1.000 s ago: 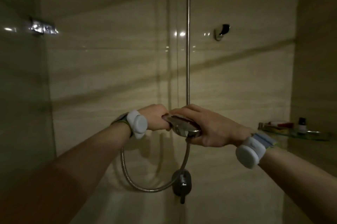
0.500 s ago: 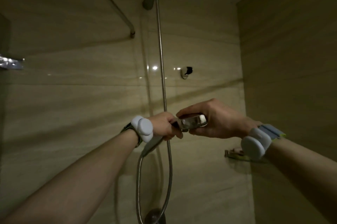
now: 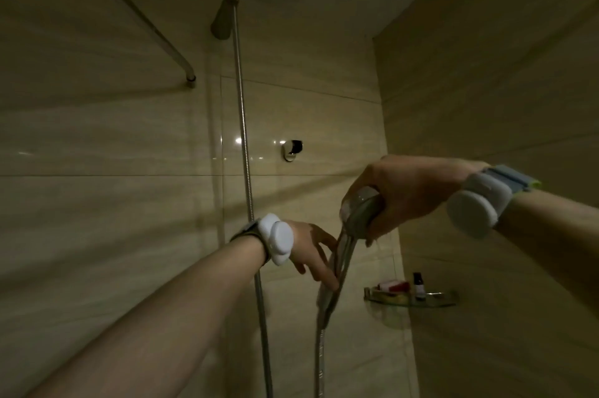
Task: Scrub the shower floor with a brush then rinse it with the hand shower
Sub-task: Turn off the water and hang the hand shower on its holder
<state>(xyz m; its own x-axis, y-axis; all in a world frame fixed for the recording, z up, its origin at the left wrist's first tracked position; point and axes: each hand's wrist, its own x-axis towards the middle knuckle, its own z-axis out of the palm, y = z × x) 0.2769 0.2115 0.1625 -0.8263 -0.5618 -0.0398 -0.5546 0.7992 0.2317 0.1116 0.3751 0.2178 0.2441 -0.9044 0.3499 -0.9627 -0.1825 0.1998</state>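
I hold the chrome hand shower (image 3: 355,219) in front of the tiled back wall. My right hand (image 3: 405,195) is wrapped around its round head, at the right of centre. The handle points down and left, and its metal hose (image 3: 319,362) hangs straight down from it. My left hand (image 3: 312,250) is lower and to the left, fingers spread, with the fingertips resting against the handle. No brush is in view and the shower floor is out of frame.
A vertical chrome riser pipe (image 3: 243,144) runs up to the fixed shower head (image 3: 225,16). An empty wall bracket (image 3: 291,148) sits right of it. A glass corner shelf (image 3: 411,297) with small toiletries is at the lower right. A rail (image 3: 146,21) crosses the upper left.
My right hand has carried the shower head up and to the right. My left hand has loosened from a full grip on the handle to spread fingers. The view has tilted further up.
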